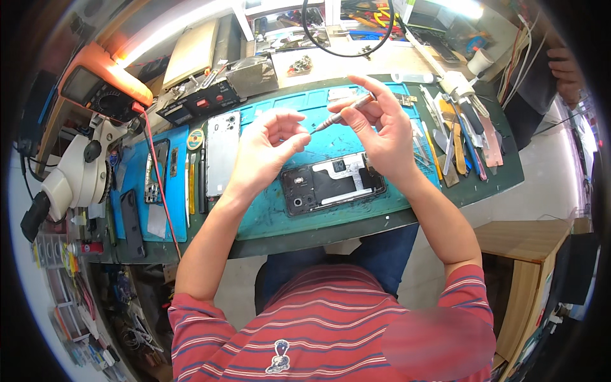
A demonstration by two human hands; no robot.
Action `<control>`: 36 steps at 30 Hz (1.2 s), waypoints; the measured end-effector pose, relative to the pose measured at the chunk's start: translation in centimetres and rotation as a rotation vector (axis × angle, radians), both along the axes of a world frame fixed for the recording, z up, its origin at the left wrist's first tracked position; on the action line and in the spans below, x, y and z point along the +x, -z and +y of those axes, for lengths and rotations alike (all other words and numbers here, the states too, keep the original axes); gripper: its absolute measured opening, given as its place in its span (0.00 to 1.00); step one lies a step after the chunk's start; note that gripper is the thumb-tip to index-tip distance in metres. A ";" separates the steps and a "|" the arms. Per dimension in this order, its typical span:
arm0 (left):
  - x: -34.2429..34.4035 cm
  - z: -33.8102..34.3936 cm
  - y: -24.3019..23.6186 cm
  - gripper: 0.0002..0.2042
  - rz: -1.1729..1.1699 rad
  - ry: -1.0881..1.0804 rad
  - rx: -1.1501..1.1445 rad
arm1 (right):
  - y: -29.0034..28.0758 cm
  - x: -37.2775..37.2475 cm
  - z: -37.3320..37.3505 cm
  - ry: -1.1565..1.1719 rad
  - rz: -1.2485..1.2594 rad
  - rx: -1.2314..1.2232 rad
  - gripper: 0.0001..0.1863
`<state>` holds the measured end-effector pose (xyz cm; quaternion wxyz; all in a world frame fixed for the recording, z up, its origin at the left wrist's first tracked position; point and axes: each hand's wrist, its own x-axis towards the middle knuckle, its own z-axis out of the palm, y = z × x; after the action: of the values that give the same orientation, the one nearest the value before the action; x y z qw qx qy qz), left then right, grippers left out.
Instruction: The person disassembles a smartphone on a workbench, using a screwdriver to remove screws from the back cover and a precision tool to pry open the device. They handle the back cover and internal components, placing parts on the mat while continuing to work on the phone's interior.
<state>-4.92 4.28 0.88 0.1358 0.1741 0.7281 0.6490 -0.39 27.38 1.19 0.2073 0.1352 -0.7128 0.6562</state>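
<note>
My right hand (386, 130) holds a small precision screwdriver (335, 118) by its shaft and handle, above the blue repair mat (267, 219). The screwdriver's thin tip slants down to the left, reaching the fingers of my left hand (275, 141). Thumb and fingertips of that hand are pinched together by the tip; whatever they hold is too small to tell. Below both hands lies an opened phone (334, 184), its black frame and inner parts showing. A silver phone back panel (222, 153) rests left of my left hand.
An orange multimeter (105, 86) and a white microscope arm (76, 169) stand at the left. A red test lead (160, 184) crosses the left mat. Tweezers and pry tools (461, 137) lie at the right. Another person's hand (565, 76) shows at the far right edge.
</note>
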 end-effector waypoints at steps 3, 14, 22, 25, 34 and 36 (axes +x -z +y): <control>-0.4 0.3 0.2 0.18 -0.010 -0.012 0.057 | 0.0 -0.2 0.3 -0.002 0.011 -0.023 0.25; 0.6 0.2 -0.4 0.17 -0.026 -0.049 0.041 | -1.1 0.3 0.2 0.067 -0.013 0.033 0.23; 1.4 -1.0 -0.5 0.17 -0.046 -0.065 0.093 | -1.5 1.0 -0.6 -0.004 -0.037 0.021 0.23; 1.8 -1.3 -0.3 0.16 -0.017 -0.100 0.121 | -1.6 1.2 -1.2 -0.030 -0.046 -0.026 0.24; 2.9 -2.8 0.0 0.14 -0.026 -0.101 0.174 | -2.2 1.4 -2.4 -0.111 0.026 0.045 0.25; 3.4 -3.2 0.0 0.13 -0.030 -0.115 0.190 | -2.6 1.9 -3.0 -0.057 0.011 0.131 0.24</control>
<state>-1.47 1.09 0.87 0.0923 0.1343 0.6700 0.7242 1.54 24.42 3.76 0.1829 0.1723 -0.7491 0.6129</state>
